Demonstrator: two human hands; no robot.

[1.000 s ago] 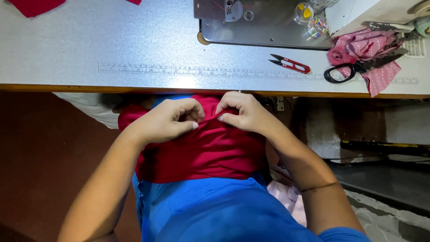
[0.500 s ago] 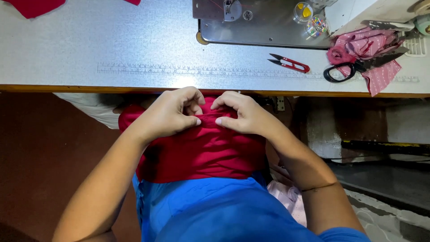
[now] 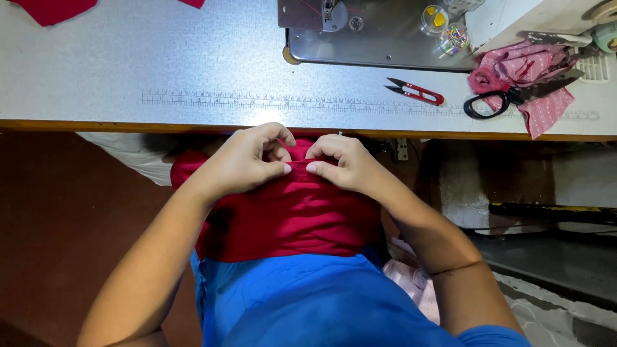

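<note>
I see the red cloth [image 3: 289, 212] lying on the person's lap, just below the near edge of the sewing table [image 3: 128, 71] and above the blue garment [image 3: 308, 302] that covers the lower part of the view. Both hands meet at the cloth's upper edge. The left hand [image 3: 244, 160] is closed in a pinch, thumb pressed to the curled fingers with a fold of the red cloth caught between them. The right hand [image 3: 344, 164] is pinched the same way on the same fold, its thumb tip nearly touching the left thumb tip, so the two grips sit just beside each other.

Beyond the hands, I see a printed ruler strip [image 3: 289, 101] running along the tabletop. Farther back sits the metal bed of a sewing machine [image 3: 373, 38]. To the right of it lie small red thread snips [image 3: 418, 93], and further right black-handled scissors [image 3: 514, 96] rest on a bundle of pink fabric [image 3: 533, 71]. Two small clear containers of coloured bits [image 3: 447, 29] stand by the machine bed. At the far left corner of the table lies another red piece [image 3: 54, 9], well apart from the hands.
</note>
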